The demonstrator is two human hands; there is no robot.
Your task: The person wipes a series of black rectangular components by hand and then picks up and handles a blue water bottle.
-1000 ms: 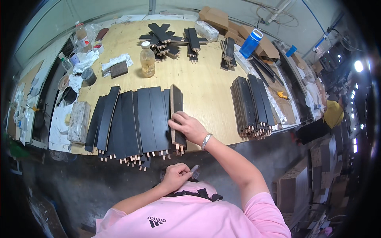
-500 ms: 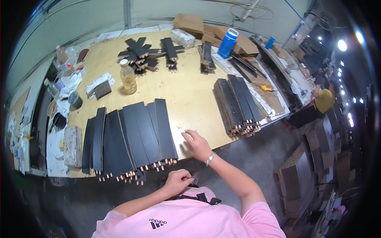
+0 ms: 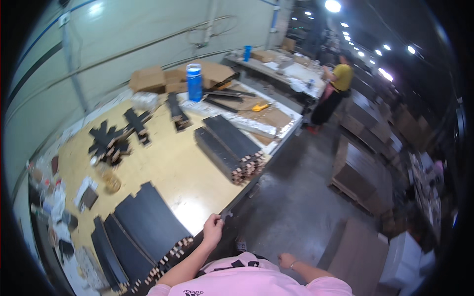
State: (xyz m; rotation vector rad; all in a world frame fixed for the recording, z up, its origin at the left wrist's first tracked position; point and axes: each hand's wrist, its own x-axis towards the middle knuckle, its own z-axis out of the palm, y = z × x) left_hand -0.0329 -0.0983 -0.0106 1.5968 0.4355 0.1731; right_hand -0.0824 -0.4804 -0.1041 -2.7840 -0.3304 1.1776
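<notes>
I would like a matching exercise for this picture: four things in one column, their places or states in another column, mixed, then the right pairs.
Things:
1. left hand
2. right hand
3. blue bottle
4. stack of dark panels

Places or states:
A. upright near the cardboard boxes
B. on the edge of the wooden table
C. off the table, close to the pink shirt
D. at the table's right side

Pairs: 1-B, 2-C, 3-A, 4-D

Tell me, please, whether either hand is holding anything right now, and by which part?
The left hand grips the front edge of the wooden table, beside the dark panels. The right hand hangs free over the floor and holds nothing.
</notes>
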